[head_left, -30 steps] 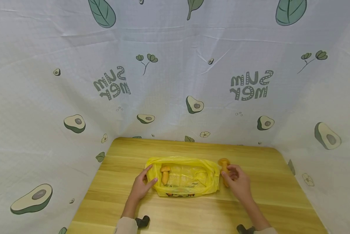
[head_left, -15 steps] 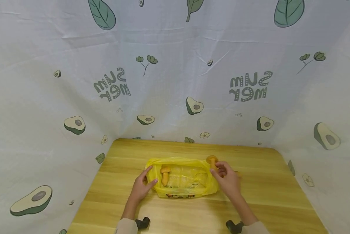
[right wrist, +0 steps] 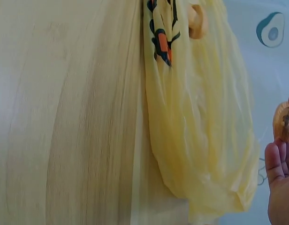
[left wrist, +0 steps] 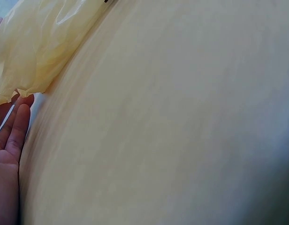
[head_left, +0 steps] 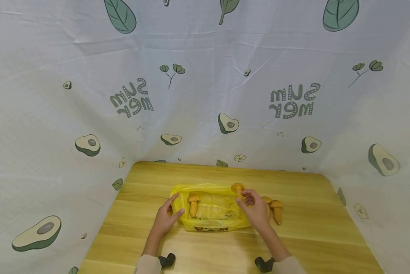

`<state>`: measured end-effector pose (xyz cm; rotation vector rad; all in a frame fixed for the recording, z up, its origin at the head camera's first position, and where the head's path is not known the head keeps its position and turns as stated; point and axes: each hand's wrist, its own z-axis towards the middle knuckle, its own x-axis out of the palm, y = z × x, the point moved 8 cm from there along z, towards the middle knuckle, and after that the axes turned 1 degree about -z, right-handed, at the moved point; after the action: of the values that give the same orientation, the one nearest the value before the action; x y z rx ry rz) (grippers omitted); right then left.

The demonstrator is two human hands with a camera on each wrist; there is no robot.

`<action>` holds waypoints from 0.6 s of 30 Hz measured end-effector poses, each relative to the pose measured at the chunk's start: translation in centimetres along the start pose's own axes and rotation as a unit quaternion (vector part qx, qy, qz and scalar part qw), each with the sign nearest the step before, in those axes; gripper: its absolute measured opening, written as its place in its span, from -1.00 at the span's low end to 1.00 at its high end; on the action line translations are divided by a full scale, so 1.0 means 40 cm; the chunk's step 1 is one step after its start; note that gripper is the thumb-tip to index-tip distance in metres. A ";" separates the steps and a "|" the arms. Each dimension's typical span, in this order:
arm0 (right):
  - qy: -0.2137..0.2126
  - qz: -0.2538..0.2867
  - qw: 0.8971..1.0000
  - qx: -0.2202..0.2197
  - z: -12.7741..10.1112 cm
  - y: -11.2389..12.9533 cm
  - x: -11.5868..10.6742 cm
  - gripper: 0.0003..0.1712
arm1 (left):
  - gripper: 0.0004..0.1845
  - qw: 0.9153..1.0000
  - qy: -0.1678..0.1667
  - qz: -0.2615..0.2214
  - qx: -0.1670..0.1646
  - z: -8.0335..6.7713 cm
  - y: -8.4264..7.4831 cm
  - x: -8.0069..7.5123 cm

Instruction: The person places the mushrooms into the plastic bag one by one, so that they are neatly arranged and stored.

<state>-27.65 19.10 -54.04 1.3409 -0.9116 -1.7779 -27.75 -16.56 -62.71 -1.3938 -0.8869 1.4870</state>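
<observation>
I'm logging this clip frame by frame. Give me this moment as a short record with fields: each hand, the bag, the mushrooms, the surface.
left hand: rests open against the bag's left end
right hand: pinches a mushroom above the bag's right side
bag: yellow plastic, lying open on the table
mushroom in bag: one, near the left end
loose mushrooms: two, on the table right of the bag
table: light wood

We note a pale wooden table (head_left: 321, 232) with rounded far corners, grain running left to right. It is enclosed on three sides by a white cloth backdrop (head_left: 205, 95) printed with avocado halves, green leaves, small flowers and mirrored "SUMMER" lettering. The cloth shows creases and fold lines. Lighting is even and soft, with faint glare on the near tabletop.
</observation>
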 end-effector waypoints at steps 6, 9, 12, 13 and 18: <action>0.011 0.011 1.000 -0.005 -0.004 0.012 0.037 -0.66 | -0.26 1.000 0.002 -0.007 0.000 -0.002 -0.003 -0.001; 0.009 0.020 1.000 -0.007 -0.004 0.016 0.053 -0.66 | -0.27 1.000 0.000 -0.005 0.000 -0.001 -0.002 -0.002; 0.012 0.028 1.000 -0.005 -0.003 0.020 0.069 -0.66 | -0.27 1.000 -0.001 -0.005 -0.001 0.000 0.001 -0.002; 0.015 0.031 0.999 -0.004 -0.002 0.021 0.076 -0.65 | -0.27 1.000 -0.001 -0.004 0.000 0.001 0.002 -0.002; 0.028 0.041 0.999 0.006 -0.001 0.021 0.101 -0.65 | -0.27 1.000 -0.001 -0.007 0.002 0.003 0.005 -0.001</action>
<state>-28.33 15.18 -55.18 1.3348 -0.9339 -1.6662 -27.87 -16.66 -62.85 -1.3804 -0.8935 1.4798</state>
